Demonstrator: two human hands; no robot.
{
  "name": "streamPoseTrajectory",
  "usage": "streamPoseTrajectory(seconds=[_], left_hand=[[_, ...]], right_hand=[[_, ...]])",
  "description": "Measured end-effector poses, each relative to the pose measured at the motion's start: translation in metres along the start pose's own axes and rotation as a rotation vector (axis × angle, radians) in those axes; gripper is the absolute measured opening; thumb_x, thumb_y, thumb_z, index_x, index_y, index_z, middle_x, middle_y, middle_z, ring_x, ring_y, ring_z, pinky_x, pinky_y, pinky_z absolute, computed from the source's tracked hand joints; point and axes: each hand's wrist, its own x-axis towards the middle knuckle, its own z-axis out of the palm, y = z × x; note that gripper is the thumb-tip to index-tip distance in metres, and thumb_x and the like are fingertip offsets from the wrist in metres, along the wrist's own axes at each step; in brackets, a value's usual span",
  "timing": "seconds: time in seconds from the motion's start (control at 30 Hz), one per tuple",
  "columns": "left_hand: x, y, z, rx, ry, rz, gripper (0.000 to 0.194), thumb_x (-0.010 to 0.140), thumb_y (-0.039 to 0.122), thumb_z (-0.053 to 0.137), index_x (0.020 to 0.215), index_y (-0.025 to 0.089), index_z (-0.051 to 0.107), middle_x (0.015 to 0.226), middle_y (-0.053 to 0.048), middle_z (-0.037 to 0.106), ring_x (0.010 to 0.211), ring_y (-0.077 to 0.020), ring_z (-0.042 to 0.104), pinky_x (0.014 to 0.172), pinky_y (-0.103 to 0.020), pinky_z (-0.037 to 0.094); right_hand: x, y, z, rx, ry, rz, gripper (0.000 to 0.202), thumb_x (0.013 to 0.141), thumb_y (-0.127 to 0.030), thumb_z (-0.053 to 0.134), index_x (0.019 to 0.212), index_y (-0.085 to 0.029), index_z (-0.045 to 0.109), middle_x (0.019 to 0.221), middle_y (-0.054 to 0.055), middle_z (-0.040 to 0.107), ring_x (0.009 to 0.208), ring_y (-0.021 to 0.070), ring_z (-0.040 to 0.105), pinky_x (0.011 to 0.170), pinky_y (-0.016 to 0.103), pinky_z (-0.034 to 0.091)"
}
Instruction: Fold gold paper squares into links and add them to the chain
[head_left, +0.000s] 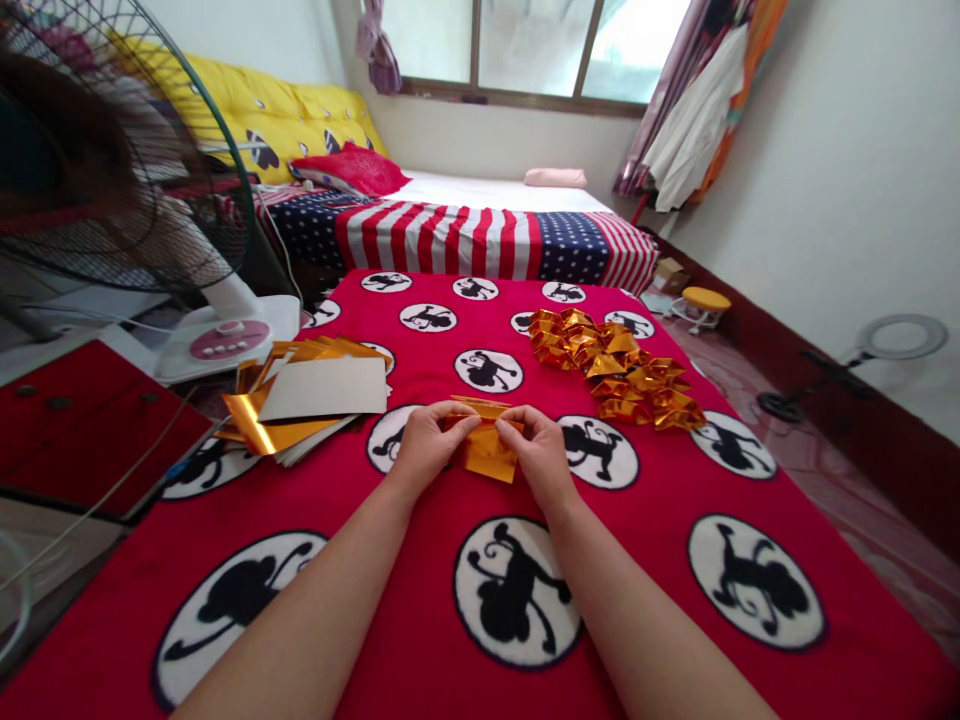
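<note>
A sheet of shiny gold foil paper [489,455] is between my hands, low over the red cloth, with a fold along its upper part. My left hand [433,445] pinches its left side between thumb and fingers. On the right side, my right hand [538,450] pinches the same fold, thumb close to the other thumb. Left of my hands lies a loose stack of gold and white paper sheets [326,388], a white side on top. Several folded gold paper pieces [615,365] sit in a cluster to the right, beyond my right hand.
The red cloth with monkey prints [420,620] covers the surface before me. A fan [232,330] stands at the left, its blades blurred. Behind is a bed with a stars-and-stripes cover [450,235]. A yellow stool [705,300] and a ring light [904,337] stand at right.
</note>
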Motion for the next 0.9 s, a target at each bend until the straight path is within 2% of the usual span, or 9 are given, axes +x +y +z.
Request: streamPoseTrajectory(seconds=[0.9], left_hand=[[0.0012,-0.0003,-0.0003,0.031,-0.005,0.006,0.024,0.074,0.039,0.072,0.082,0.016,0.074,0.074,-0.006,0.074,0.067,-0.0191,0.069,0.059,-0.025,0.052]], right_hand=[[0.0000,0.0000,-0.0011,-0.077,-0.002,-0.025,0.023,0.075,-0.041,0.070,0.077,-0.019,0.063,0.065,-0.001,0.060,0.058,0.0132,0.053,0.053,0.023,0.042]])
